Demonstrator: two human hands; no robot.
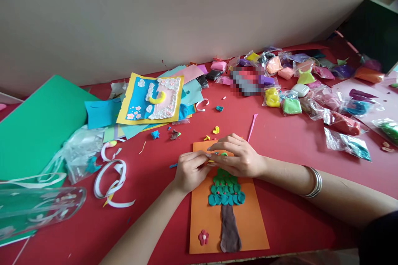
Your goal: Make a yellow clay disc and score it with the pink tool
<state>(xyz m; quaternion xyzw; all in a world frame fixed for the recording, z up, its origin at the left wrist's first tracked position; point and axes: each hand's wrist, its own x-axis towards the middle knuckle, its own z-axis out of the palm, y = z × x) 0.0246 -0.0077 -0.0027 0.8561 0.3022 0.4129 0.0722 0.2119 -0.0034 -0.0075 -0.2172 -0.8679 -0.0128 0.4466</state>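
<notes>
Both hands met over top of orange card [248,219] on red worktop [295,145]. Left hand [189,170] and right hand [239,157] curled, fingertips pinched; grip contents hidden. Clay tree [226,198] seen just below.

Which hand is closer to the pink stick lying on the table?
Right. The right hand rests on the orange card, just below-left of the pink stick. The left hand sits farther left, beyond the right hand.
</notes>
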